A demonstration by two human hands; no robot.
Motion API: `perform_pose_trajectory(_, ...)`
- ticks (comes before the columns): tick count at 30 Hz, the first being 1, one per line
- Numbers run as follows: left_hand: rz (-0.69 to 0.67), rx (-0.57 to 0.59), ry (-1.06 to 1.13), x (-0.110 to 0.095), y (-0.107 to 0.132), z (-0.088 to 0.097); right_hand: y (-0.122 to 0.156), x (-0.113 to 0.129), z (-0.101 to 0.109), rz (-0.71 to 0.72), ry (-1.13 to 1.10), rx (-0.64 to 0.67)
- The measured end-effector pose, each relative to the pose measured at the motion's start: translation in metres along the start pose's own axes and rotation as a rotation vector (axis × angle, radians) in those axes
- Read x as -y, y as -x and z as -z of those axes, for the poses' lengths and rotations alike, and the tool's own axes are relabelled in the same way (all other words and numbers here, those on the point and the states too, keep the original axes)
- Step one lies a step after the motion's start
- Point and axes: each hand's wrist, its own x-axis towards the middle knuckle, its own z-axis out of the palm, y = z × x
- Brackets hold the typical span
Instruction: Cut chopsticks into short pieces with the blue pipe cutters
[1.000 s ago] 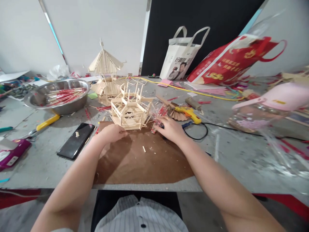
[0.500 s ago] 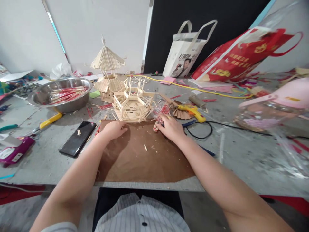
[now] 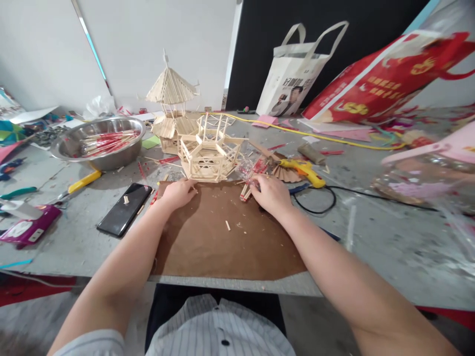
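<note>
My left hand rests at the back left edge of a brown mat, fingers bent and thumb apart, with nothing visible in it. Just beyond stands a six-sided frame of thin wooden sticks, open on top with several upright posts. At the mat's back right corner, the fingers of my right hand curl around a small bundle of sticks with red wrapping; its fingertips are partly hidden. A short piece of stick lies on the mat among small crumbs.
Behind the frame stands a stick pavilion. Left are a steel bowl of red-wrapped sticks, a black phone and a yellow-handled cutter. Right lie a yellow glue gun with its black cable, and bags at the back.
The whole view has shifted slightly, so things appear a little further right. Both hands stay at nearly the same places on the mat's back edge.
</note>
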Motion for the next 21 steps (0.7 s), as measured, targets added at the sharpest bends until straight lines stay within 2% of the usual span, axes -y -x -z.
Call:
perform_pose_trajectory(3,-0.016,-0.005,0.030,0.003,0.002,0.003,0.001,-0.002,0.000,-0.005,0.023,0.035)
perform_pose_trajectory(5,0.024,-0.012,0.061,0.009,0.004,0.009,0.001,-0.003,0.001,-0.025,0.034,0.045)
perform_pose_trajectory(8,0.243,-0.109,0.116,0.025,0.001,0.020,0.002,-0.004,0.001,-0.026,0.014,0.040)
perform_pose_trajectory(11,0.474,-0.197,0.108,0.044,-0.012,0.026,0.003,-0.006,0.000,-0.005,-0.014,0.032)
perform_pose_trajectory(13,0.474,-0.181,0.065,0.054,-0.027,0.026,0.003,-0.007,0.000,0.010,-0.027,0.035)
perform_pose_trajectory(17,0.365,-0.102,-0.055,0.070,-0.065,0.020,0.002,-0.007,-0.001,0.009,-0.048,0.042)
perform_pose_trajectory(21,0.336,-0.019,-0.053,0.083,-0.098,0.012,0.002,-0.008,0.001,0.016,-0.080,0.033)
